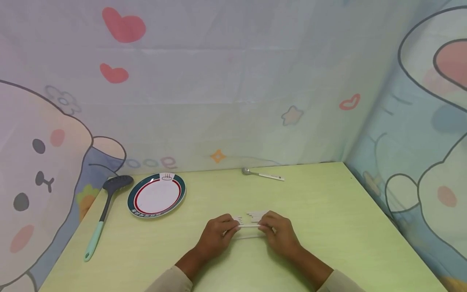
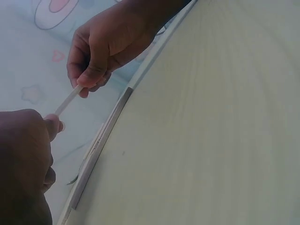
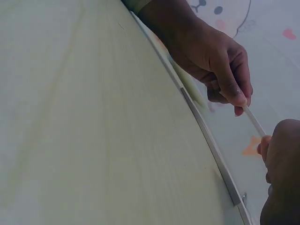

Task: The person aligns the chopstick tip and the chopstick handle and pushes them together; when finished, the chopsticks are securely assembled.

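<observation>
Both hands are at the front middle of the table, pinching a slim white stick (image 1: 249,226) between them. My left hand (image 1: 217,235) holds its left end between thumb and fingertips, and my right hand (image 1: 280,234) holds the right end the same way. In the left wrist view the stick (image 2: 68,100) spans the gap above the tabletop. Just beyond the hands, more thin white pieces (image 1: 257,215) show, partly hidden by the fingers. A narrow flat strip (image 2: 101,149) lies on the table below the held stick.
At the back left stands a plate (image 1: 158,194) with a dark green rim and red ring. Left of it lies a slotted spatula (image 1: 102,217) with a mint handle. A small spoon (image 1: 264,175) rests near the back edge. Printed cloth (image 1: 226,81) rises behind the table.
</observation>
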`<state>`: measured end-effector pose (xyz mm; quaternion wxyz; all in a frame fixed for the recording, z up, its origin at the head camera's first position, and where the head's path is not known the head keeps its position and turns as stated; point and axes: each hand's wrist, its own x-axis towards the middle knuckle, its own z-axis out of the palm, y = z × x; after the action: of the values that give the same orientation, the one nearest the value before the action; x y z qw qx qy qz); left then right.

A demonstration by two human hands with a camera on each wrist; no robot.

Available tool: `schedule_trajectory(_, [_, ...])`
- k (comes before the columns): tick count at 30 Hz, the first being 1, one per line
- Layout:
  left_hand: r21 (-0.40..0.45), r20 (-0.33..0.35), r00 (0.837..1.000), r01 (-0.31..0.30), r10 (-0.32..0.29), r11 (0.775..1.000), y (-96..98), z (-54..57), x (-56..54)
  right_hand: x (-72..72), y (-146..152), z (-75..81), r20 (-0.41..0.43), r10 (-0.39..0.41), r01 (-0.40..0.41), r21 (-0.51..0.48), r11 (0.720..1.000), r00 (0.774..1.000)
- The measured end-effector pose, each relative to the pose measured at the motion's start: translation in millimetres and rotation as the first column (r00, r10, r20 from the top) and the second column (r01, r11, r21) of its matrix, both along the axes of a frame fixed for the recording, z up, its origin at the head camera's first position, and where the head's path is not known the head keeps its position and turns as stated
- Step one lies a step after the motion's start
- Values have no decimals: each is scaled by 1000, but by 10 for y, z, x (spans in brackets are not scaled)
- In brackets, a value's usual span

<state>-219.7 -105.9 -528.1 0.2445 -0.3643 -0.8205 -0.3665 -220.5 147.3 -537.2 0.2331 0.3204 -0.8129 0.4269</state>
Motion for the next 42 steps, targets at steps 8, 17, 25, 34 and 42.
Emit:
schedule_trajectory(8, [-40, 74, 996, -48, 50, 998, -70, -67, -53, -40, 168, 72, 69, -59, 50, 123, 991, 996])
schedule_trajectory(17, [-69, 39, 997, -58, 61, 996, -220, -100, -101, -154, 318, -22, 14, -49, 47, 150, 988, 999])
schedule_trajectory(25, [-96, 75, 996, -47, 54, 994, -371, -132, -141, -185, 414, -72, -3, 9, -8, 135, 991, 1000])
schedule_trajectory(34, [-142, 62, 997, -27, 36, 989, -393, -161, -153, -207, 457, -96, 70, 72, -83, 168, 982, 995])
schedule_trajectory(42, [-231, 54, 996, -52, 66, 972, -381, -140, -110, -205, 508, -78, 100, 73, -93, 218, 972, 992])
